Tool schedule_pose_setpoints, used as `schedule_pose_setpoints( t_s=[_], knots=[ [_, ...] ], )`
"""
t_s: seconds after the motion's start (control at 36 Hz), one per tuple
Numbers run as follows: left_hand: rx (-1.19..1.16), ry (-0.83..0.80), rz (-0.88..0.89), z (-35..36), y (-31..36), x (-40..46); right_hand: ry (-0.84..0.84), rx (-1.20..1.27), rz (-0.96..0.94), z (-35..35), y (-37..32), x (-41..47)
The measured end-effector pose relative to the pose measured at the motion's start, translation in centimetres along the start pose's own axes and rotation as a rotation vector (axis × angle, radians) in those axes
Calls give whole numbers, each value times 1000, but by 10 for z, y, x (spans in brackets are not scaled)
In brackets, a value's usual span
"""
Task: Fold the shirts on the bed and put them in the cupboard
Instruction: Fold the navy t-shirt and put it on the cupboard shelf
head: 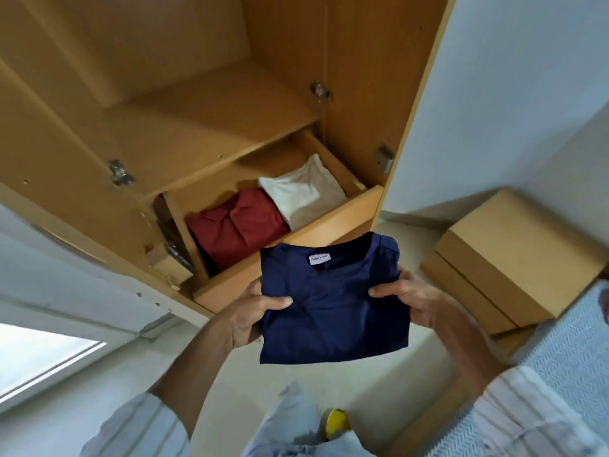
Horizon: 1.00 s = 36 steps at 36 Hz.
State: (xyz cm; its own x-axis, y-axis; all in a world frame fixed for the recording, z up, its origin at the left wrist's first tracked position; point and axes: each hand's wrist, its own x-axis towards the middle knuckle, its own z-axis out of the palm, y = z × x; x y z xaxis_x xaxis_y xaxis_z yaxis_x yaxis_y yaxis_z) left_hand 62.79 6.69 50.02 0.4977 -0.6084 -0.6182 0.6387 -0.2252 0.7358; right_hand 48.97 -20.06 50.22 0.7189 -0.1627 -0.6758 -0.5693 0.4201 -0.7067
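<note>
The left hand [255, 310] and right hand [407, 296] are each pinching a side edge of the folded navy shirt [333, 305], thumbs lying on top, holding it in the air just in front of the cupboard [184, 133]. The open drawer [296, 239] is holding a red shirt [237, 225] and a white shirt [304, 192] side by side, touching. Cardboard boxes [514, 255] are sitting near the drawer's right end.
</note>
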Motion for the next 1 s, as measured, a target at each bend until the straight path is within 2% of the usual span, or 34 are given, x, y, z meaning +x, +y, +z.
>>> schedule_pose_setpoints(
  t_s=[0.22, 0.39, 0.44, 0.53, 0.58, 0.75, 0.81, 0.86, 0.92, 1.0],
  knots=[
    [-103, 50, 70, -13, 37, 48, 55, -120, -1, 8, -77, 57],
    [-132, 119, 147, -32, 79, 132, 129, -256, 0, 11, -154, 140],
    [-159, 172, 142, -38, 90, 158, 149, -325, -25, 12, -175, 169],
    [-180, 165, 125, -53, 110, 206, 198, -470, -26, 17, -208, 222],
    [-174, 158, 121, -61, 118, 229, 216, -542, -5, 20, -222, 248],
    [-210, 286, 131, -83, 130, 302, 227, -659, -19, 21, -246, 333],
    [-212, 310, 106, -88, 128, 319, 234, -684, -2, 19, -248, 348],
    [-208, 282, 4, -92, 123, 330, 230, -742, 20, 17, -246, 359],
    [-176, 257, -125, -93, 117, 335, 185, -884, 27, 19, -243, 367],
    [-46, 293, -157, -89, 110, 339, 122, -1160, -81, 6, -221, 397]
  ],
)
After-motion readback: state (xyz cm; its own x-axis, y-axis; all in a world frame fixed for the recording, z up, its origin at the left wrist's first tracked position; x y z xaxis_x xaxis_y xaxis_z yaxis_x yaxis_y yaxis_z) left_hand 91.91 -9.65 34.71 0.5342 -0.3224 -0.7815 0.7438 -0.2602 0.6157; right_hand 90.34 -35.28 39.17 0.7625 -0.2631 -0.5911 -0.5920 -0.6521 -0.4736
